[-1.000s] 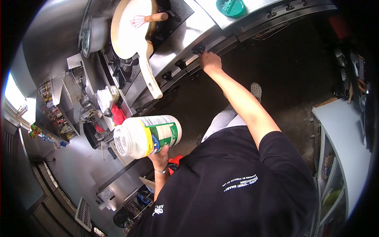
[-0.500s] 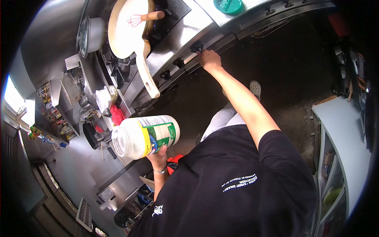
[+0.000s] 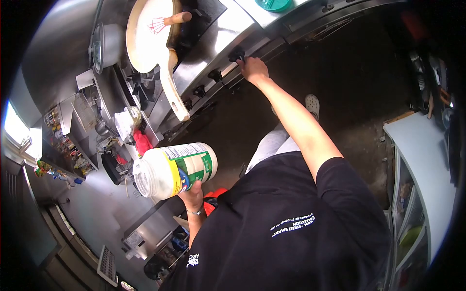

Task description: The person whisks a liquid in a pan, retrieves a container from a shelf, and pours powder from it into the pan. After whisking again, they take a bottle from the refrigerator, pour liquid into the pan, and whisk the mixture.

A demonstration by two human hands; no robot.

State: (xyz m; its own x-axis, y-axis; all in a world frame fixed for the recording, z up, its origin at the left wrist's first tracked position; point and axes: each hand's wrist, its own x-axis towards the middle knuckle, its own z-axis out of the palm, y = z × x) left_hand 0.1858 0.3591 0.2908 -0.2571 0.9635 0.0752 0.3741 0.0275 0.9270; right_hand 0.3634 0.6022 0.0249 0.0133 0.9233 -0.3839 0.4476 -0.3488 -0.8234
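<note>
My left hand (image 3: 193,196) is wrapped round a large plastic jar (image 3: 167,169) with a white, green and yellow label. Its mouth, with no lid on it, points to the left of the view. My right hand (image 3: 255,70) reaches forward and grips a black stove knob (image 3: 237,54) on the steel front of the range. Above and to the left, a cream-coloured pan (image 3: 170,85) with a long handle sits on the stove and holds something white. A whisk (image 3: 177,18) with red wires and a wooden handle rests in it, the handle lying across the rim.
More black knobs (image 3: 214,75) line the range front. A green round plastic item (image 3: 274,4) lies on the steel top. A lidded pot (image 3: 109,47) stands beyond the pan. At the right is a white-topped cabinet (image 3: 420,140), and shelves (image 3: 68,150) of goods stand far left.
The view has shifted slightly, so the stove and pan sit a little further left and higher. Both hands keep their holds, the left on the jar and the right on the knob.
</note>
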